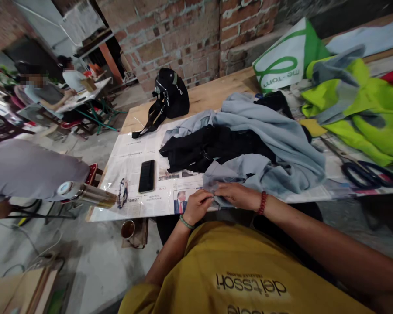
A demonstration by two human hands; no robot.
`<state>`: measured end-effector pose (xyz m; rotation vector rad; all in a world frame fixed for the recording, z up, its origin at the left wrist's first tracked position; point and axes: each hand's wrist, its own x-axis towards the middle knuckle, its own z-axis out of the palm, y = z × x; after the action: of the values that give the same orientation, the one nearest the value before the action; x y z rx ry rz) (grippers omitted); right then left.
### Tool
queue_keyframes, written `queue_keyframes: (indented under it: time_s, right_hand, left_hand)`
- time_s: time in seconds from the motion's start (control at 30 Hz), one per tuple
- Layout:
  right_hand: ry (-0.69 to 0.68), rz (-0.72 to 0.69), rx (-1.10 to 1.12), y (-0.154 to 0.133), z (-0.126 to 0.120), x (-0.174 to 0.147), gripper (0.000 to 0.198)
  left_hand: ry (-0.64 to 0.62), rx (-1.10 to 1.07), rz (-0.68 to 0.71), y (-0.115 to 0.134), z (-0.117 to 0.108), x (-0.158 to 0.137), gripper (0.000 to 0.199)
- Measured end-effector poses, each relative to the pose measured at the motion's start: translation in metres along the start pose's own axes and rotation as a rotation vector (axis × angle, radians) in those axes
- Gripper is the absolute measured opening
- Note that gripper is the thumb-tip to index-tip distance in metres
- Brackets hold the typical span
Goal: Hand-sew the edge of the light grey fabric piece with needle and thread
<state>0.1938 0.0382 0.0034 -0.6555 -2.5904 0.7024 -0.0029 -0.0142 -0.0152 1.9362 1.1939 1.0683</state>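
Note:
At the table's near edge, my left hand (pixel 197 206), with a green bead bracelet, is closed in a pinch; what sits between its fingertips is too small to make out. Just to its right, my right hand (pixel 237 195), wearing a red bead bracelet, pinches the near edge of a grey-blue garment (pixel 252 163). The fingertips of both hands nearly meet. Crumpled folds of the garment spread away from me across the table. On top of it lies a black cloth piece (pixel 196 148).
Newspaper (pixel 118 152) covers the table. On it lie a phone (pixel 147 176), glasses (pixel 122 193), a tilted-looking metal flask (pixel 88 195) and large scissors (pixel 363 168). Behind are a black bag (pixel 172 93), a green-white bag (pixel 284 59) and yellow-green clothing (pixel 360 109). People sit at left.

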Motion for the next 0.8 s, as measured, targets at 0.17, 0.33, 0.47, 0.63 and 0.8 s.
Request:
queue_keyframes:
  time_s: [0.17,0.33,0.47,0.63,0.8]
  right_hand:
    - [0.087,0.026,0.045,0.000,-0.003,0.000,0.033]
    - [0.208,0.119,0.139,-0.005,-0.001,0.005,0.025]
    - [0.326,0.294,0.447,-0.011,0.010,0.010,0.025]
    - [0.410,0.623,0.907,-0.018,0.018,0.012,0.039]
    - [0.412,0.761,1.174,-0.031,0.011,0.011,0.027]
  left_hand:
    - [-0.006,0.025,-0.003,0.001,-0.001,0.001,0.014]
    - [-0.034,0.030,0.007,0.001,-0.001,0.001,0.013]
    - [-0.039,0.046,0.019,0.000,0.000,0.000,0.013]
    - [-0.003,0.033,0.056,0.000,0.001,-0.002,0.014]
    - [-0.007,0.056,0.077,0.001,0.002,-0.002,0.015]
